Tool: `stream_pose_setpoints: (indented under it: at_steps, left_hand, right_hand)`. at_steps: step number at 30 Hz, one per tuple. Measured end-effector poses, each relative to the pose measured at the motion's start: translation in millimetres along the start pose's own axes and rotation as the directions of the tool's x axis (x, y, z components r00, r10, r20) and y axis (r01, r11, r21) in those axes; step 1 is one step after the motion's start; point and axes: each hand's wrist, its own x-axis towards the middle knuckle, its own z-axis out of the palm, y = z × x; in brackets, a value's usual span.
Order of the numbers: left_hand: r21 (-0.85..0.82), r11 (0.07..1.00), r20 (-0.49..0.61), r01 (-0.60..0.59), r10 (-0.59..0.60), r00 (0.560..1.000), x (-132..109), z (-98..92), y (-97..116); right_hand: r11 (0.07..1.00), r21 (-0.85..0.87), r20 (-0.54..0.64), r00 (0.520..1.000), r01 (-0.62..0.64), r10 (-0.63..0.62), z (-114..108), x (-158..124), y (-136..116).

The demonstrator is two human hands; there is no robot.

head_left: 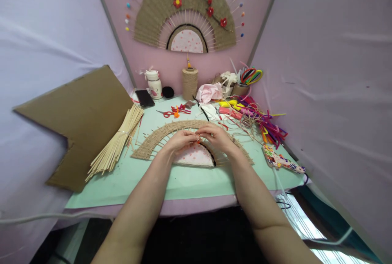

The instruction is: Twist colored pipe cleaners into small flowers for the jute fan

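The woven fan (pixel 151 143) lies beneath the left hand (pixel 181 139) and right hand (pixel 217 137), both equally near, its long axis roughly parallel to the bench (pixel 196 186) front edge. Both hands pinch a small red-orange piece (pixel 198 141).

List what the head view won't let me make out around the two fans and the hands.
- Small orange-red piece, head view: too small, partly covered by fingers.
- Part of the table fan, head view: behind the left hand and right hand.
- Upper stick ends of the wall fan, head view: cut off by the top edge.
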Motion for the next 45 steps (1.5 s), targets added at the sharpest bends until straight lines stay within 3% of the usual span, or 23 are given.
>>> stream_pose_setpoints:
  at_steps: [12, 15, 17, 19, 21, 26, 29, 32, 34, 38, 41, 45]
  left_hand:
    - [-0.019, 0.999, -0.014, 0.030, -0.030, 0.999, -2.9, 1.1, 5.2]
    - [0.006, 0.999, -0.081, -0.045, 0.046, 0.996, 0.0, 0.2, 3.7]
    - [0.116, 0.985, -0.202, -0.124, 0.146, 0.968, 3.4, -2.4, 1.2]
    - [0.329, 0.925, -0.315, -0.191, 0.298, 0.901, 6.6, -5.1, -2.4]
    - [0.531, 0.816, -0.298, -0.228, 0.432, 0.851, 8.5, -6.2, -6.9]
    - [0.731, 0.614, -0.066, -0.298, 0.499, 0.864, 10.3, -0.5, -17.3]
    - [0.656, 0.695, -0.130, -0.295, 0.488, 0.863, 12.7, 2.0, -17.8]
    - [0.352, 0.896, -0.256, -0.271, 0.371, 0.893, 13.9, 2.6, -13.3]
    - [0.149, 0.957, -0.285, -0.249, 0.283, 0.916, 13.1, 3.3, -9.5]
    - [-0.017, 0.974, -0.250, -0.225, 0.214, 0.944, 9.6, 6.2, -5.3]
    - [-0.048, 0.975, -0.197, -0.218, 0.205, 0.959, 7.8, 7.8, -4.7]
    - [-0.068, 0.976, -0.185, -0.209, 0.194, 0.964, 7.2, 8.2, -3.4]
  right_hand:
    - [0.987, -0.161, 0.024, 1.000, 0.008, -0.005, 7.4, -0.6, 1.7]
    - [0.987, -0.160, -0.063, 0.998, -0.028, 0.018, 7.4, 0.1, 1.1]
    - [0.987, -0.133, -0.179, 0.982, -0.090, 0.066, 5.9, 0.4, 2.3]
    - [0.984, -0.093, -0.283, 0.951, -0.155, 0.123, 4.2, 0.6, 4.3]
    - [0.978, -0.054, -0.342, 0.924, -0.202, 0.172, 3.2, 0.9, 6.4]
    - [0.972, 0.036, -0.378, 0.897, -0.233, 0.229, 4.8, 1.5, 8.6]
    - [0.962, 0.118, -0.364, 0.890, -0.246, 0.273, 6.5, 1.5, 7.6]
    - [0.929, 0.259, -0.311, 0.888, -0.263, 0.338, 8.6, 1.6, 5.0]
    - [0.906, 0.331, -0.254, 0.899, -0.264, 0.355, 10.5, 1.9, 2.8]
    - [0.906, 0.338, -0.238, 0.908, -0.254, 0.343, 13.7, 2.9, 0.1]
    - [0.944, 0.258, -0.285, 0.918, -0.204, 0.276, 13.8, 3.0, 0.0]
    - [0.979, 0.144, -0.245, 0.953, -0.147, 0.179, 12.2, 2.5, -1.4]
